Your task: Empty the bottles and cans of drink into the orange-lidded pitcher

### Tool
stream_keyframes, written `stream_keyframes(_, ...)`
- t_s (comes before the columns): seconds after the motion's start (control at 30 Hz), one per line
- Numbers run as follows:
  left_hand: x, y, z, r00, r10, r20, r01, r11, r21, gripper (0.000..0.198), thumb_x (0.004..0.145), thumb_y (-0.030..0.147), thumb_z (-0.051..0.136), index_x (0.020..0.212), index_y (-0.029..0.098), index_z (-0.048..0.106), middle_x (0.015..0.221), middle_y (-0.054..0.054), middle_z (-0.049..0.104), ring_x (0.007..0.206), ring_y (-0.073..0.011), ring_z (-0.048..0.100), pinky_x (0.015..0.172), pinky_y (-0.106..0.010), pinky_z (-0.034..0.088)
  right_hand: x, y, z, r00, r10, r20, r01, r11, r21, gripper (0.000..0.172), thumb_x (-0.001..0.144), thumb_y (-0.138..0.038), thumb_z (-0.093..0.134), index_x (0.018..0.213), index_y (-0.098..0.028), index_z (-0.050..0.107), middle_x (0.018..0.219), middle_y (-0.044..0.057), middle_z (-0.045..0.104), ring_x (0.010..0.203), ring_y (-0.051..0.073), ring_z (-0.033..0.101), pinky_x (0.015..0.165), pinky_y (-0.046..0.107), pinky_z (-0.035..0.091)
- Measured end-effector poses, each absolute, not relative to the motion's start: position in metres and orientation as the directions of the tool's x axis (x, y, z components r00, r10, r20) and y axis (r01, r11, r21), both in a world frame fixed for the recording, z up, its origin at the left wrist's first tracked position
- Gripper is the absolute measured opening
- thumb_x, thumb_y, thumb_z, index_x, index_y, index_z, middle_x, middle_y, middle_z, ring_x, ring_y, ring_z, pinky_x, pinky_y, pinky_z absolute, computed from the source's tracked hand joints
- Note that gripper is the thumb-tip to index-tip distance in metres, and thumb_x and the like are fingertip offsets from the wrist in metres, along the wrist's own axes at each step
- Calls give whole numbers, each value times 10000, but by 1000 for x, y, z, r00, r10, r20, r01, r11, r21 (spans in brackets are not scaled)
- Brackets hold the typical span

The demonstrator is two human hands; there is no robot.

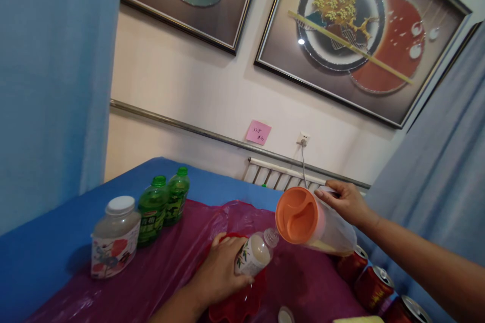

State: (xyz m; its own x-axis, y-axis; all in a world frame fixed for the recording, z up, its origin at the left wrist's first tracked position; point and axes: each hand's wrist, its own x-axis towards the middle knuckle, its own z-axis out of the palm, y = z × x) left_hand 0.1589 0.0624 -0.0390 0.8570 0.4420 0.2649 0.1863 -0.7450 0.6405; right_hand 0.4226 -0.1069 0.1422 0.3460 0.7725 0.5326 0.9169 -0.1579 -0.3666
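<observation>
My left hand (223,272) is wrapped round a small clear bottle (254,256) with a leaf-patterned white label and pale, cloudy contents. The bottle leans to the right over a red scalloped bowl (235,308), its mouth uncapped. By its handle, my right hand (346,204) grips a clear pitcher (335,229) with an orange lid (299,217). The pitcher is tipped to the left, its lid close beside the bottle's mouth. Some yellowish liquid lies along the pitcher's lower side. Whether any liquid is flowing, I cannot tell. A white cap (285,315) lies below.
Purple plastic sheeting (189,267) covers part of the blue table (49,232). At left stand a white-capped jar (115,239) and two green bottles (152,212). Red cans (373,287) line the right, under my right forearm. A yellow item (358,320) shows at the bottom edge.
</observation>
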Motion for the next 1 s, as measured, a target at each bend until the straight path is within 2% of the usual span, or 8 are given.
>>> stream_keyframes(0.33, 159, 62, -39, 860, 444, 253, 189, -737, 649, 640, 613, 319, 849, 1214, 257, 638, 1179, -56, 716, 1158, -308, 601, 1158, -528, 195, 419, -108, 144, 350, 768, 536, 912, -147, -384, 573, 790, -718, 574, 562, -246, 344, 528, -60, 290, 508, 103, 296, 477, 259, 225)
stream_keyframes(0.83, 160, 63, -40, 858, 437, 269, 180, -747, 640, 610, 604, 344, 854, 1170, 262, 645, 1150, -37, 722, 1136, -311, 614, 1135, -502, 235, 421, -109, 144, 357, 780, 514, 911, -169, -377, 545, 784, -688, 581, 570, -252, 333, 549, -61, 275, 521, 103, 288, 494, 263, 216)
stream_keyframes(1.0, 160, 63, -42, 853, 443, 276, 179, -745, 643, 637, 597, 335, 867, 1188, 261, 640, 1162, -32, 720, 1145, -305, 610, 1141, -507, 214, 421, -108, 144, 362, 777, 514, 910, -177, -374, 543, 785, -688, 577, 571, -248, 344, 550, -61, 282, 532, 105, 291, 498, 260, 219)
